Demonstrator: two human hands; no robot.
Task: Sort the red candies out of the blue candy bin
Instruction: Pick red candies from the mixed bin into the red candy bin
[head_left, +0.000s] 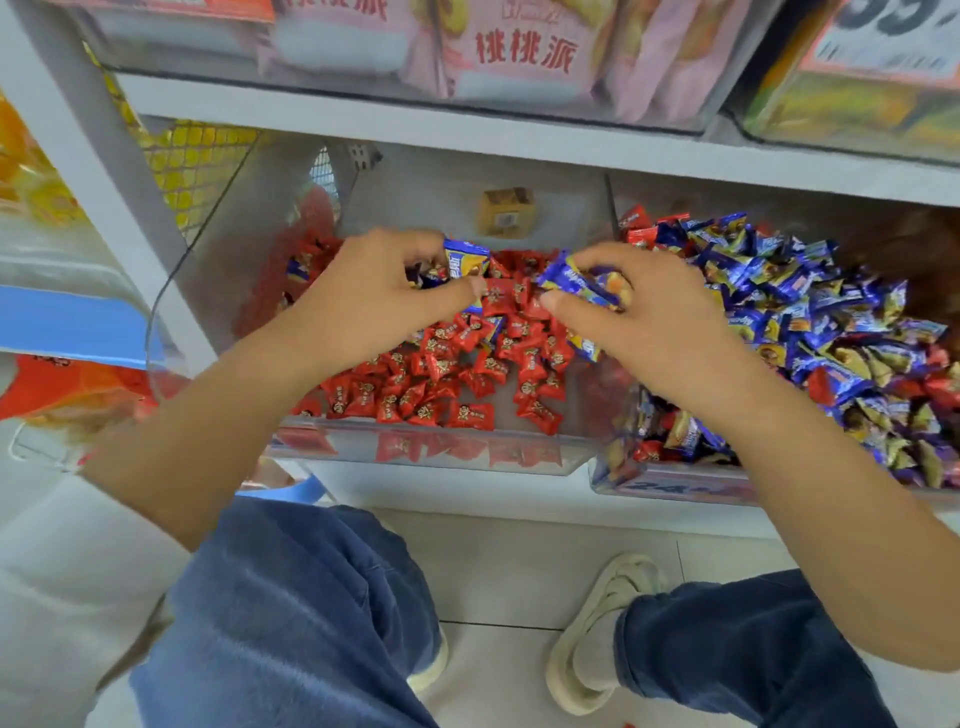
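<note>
Red candies (457, 374) fill the middle clear bin (431, 449); a few more sit among blue candies (810, 322) in the right bin (675, 480). My left hand (363, 306) has a pinching grip on a blue candy (466, 258); my right hand (660, 322) pinches another (576, 283). Pink packs (519, 52) above read "桃桃派".

Red Chinese characters reading "桃桃派" mark a pink snack package (524, 52) on the upper shelf. A price sign (893, 31) at top right shows large digits, apparently "99", cut off. The blue candy bin's front label (670, 488) shows "24"; the candy wrappers' print is illegible.
</note>
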